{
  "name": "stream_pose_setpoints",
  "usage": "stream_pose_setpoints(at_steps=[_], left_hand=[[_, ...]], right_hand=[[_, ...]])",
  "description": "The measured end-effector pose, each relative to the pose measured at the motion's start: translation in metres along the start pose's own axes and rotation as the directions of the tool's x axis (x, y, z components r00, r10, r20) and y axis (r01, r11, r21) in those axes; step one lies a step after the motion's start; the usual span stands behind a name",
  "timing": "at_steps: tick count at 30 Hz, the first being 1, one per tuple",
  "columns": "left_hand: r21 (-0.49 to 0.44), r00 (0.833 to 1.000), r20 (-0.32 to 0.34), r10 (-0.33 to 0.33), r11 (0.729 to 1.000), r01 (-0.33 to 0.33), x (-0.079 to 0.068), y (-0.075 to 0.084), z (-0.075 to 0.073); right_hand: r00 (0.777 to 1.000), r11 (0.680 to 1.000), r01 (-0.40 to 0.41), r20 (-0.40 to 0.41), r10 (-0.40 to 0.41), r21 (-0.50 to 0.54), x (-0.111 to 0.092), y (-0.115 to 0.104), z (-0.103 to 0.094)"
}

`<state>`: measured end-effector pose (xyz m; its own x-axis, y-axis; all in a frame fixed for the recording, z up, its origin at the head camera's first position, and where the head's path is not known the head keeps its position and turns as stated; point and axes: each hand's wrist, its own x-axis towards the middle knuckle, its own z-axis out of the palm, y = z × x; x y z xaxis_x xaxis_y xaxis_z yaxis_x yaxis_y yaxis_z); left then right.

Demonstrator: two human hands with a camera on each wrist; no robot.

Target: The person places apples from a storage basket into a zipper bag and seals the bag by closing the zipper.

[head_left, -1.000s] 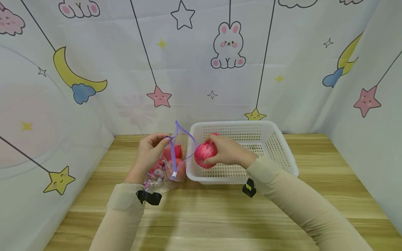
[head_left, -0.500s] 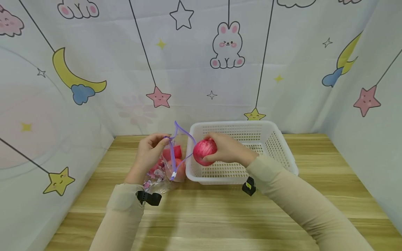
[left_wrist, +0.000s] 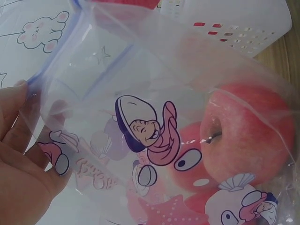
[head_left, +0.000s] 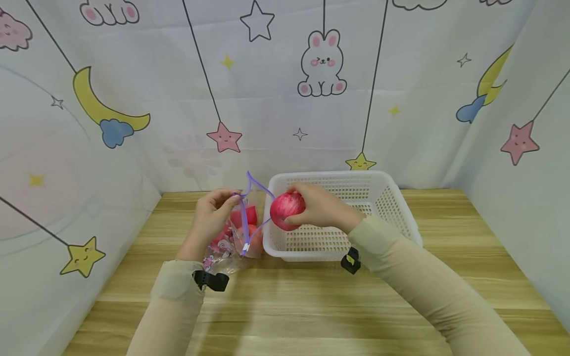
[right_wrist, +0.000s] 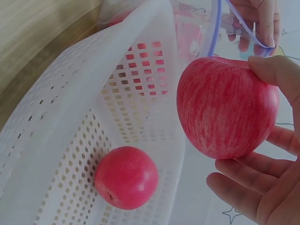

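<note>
My left hand point(head_left: 213, 215) pinches the purple-edged mouth of a clear zip bag point(left_wrist: 101, 70), which stands open toward the basket. Cartoon prints cover its film, and several red apples point(left_wrist: 251, 133) lie inside. My right hand point(head_left: 325, 207) grips a red apple point(right_wrist: 227, 108) between thumb and fingers, over the left rim of a white plastic basket point(head_left: 343, 254) and close beside the bag's mouth. Another apple point(right_wrist: 126, 178) sits on the basket floor in the right wrist view; the right hand hides it in the head view.
The basket and bag stand side by side on a wood-grain table point(head_left: 285, 306), the bag on the left. A white printed curtain point(head_left: 267, 99) hangs behind and along both sides. Black wrist cameras sit on both cuffs.
My right hand has moved slightly left and up with the apple, nearer the bag's mouth. The left hand stays in place holding the bag's edge.
</note>
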<state>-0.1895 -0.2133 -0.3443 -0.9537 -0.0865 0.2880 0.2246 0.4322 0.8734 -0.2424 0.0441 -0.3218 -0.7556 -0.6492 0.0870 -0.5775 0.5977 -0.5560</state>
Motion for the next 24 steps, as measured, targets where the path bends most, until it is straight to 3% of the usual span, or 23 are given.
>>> stream_pose_setpoints(at_steps=[24], left_hand=[[-0.012, 1.000, 0.006, -0.008, 1.000, 0.008, 0.000, -0.001, -0.001]], right_hand=[[0.999, 0.999, 0.036, -0.035, -0.037, -0.018, 0.005, -0.013, -0.001]])
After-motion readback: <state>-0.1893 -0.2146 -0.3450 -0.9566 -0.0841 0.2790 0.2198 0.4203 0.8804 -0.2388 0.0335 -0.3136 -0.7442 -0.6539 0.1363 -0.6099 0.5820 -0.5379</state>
